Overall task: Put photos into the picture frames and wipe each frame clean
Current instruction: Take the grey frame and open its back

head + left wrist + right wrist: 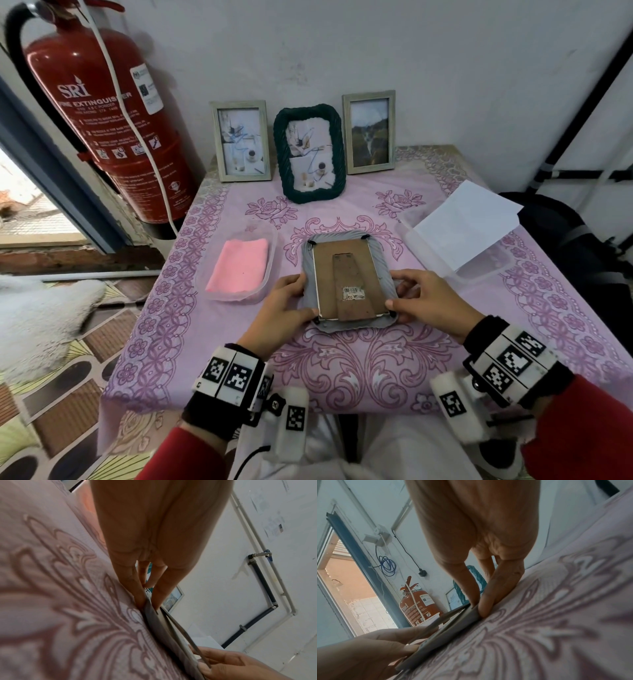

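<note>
2 thumbs press on the near corners of the brown backing board, while each hand's fingers curl round a side edge of the grey frame: the left hand grips its left edge, the right hand its right. This frame lies face down on the pink tablecloth, between a clear tray holding a folded pink cloth and white paper. 3 filled frames stand by the wall.

Both hands pinching opposite edges of a grey frame on the patterned tablecloth.
</note>
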